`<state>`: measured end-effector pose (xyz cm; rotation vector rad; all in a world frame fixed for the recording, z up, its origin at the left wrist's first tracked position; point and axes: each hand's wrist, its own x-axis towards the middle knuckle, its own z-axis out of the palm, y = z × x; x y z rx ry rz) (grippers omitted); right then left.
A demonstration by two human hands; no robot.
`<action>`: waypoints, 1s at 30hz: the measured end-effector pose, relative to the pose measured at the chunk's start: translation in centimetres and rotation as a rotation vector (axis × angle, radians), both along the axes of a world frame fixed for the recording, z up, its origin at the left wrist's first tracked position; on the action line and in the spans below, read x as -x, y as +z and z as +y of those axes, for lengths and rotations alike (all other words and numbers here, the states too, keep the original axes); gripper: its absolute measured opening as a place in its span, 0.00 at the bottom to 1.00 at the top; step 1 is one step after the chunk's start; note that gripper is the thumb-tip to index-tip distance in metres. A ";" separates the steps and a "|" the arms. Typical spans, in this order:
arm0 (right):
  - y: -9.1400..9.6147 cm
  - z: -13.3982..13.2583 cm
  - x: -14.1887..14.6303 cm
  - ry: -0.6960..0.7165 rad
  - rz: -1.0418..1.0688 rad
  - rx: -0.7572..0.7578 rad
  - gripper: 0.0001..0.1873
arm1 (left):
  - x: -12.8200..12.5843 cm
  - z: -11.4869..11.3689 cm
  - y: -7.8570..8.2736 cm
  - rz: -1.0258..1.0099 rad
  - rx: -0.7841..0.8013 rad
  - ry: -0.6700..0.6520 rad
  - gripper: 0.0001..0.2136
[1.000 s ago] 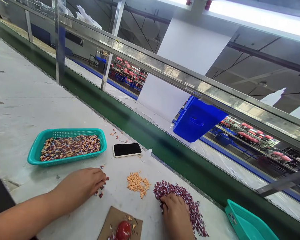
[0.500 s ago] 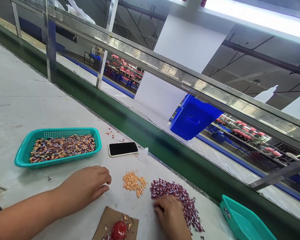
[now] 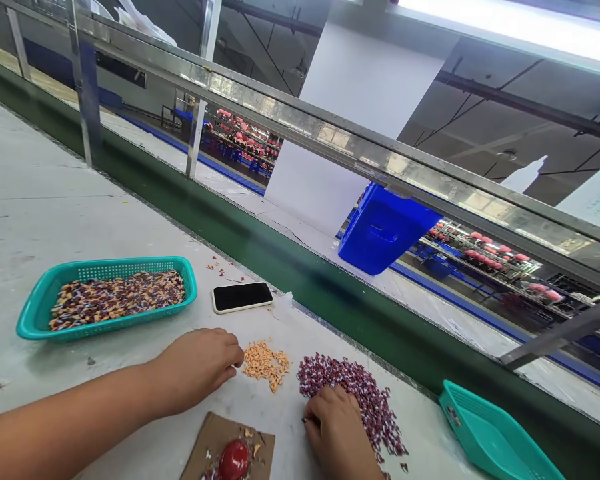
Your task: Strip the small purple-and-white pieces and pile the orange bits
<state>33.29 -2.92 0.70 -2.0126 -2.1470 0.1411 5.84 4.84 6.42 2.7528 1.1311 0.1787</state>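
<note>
Curved orange bits [image 3: 259, 360] heaped beside left fingers [image 3: 233, 355], small maroon-and-white bits [image 3: 367, 393] overlapped by right fingers [image 3: 333, 398], whether gripping cannot be told

L hand [image 3: 205, 365]: palm dn, part-curled | R hand [image 3: 337, 421]: palm dn, curled

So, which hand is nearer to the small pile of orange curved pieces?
Left hand, just left of the orange pile; the right hand is farther, to its lower right.
</note>
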 end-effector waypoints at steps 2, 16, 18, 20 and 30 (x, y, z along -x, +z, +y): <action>-0.2 0.0 0.3 0.016 0.035 -0.002 0.11 | -0.7 0.6 -0.1 0.045 -0.009 -0.019 0.10; -1.8 -0.4 1.3 0.198 0.201 -0.120 0.16 | -3.8 1.8 -2.3 0.181 -0.066 -0.057 0.11; -1.8 -0.4 1.3 0.215 0.217 -0.114 0.16 | -3.7 1.9 -2.4 0.189 -0.063 -0.068 0.11; -1.8 -0.4 1.5 0.217 0.223 -0.110 0.17 | -3.5 2.0 -2.4 0.190 -0.059 -0.076 0.11; -1.6 -0.5 1.9 0.313 0.303 -0.222 0.16 | -3.6 1.5 -2.3 0.152 -0.003 -0.103 0.12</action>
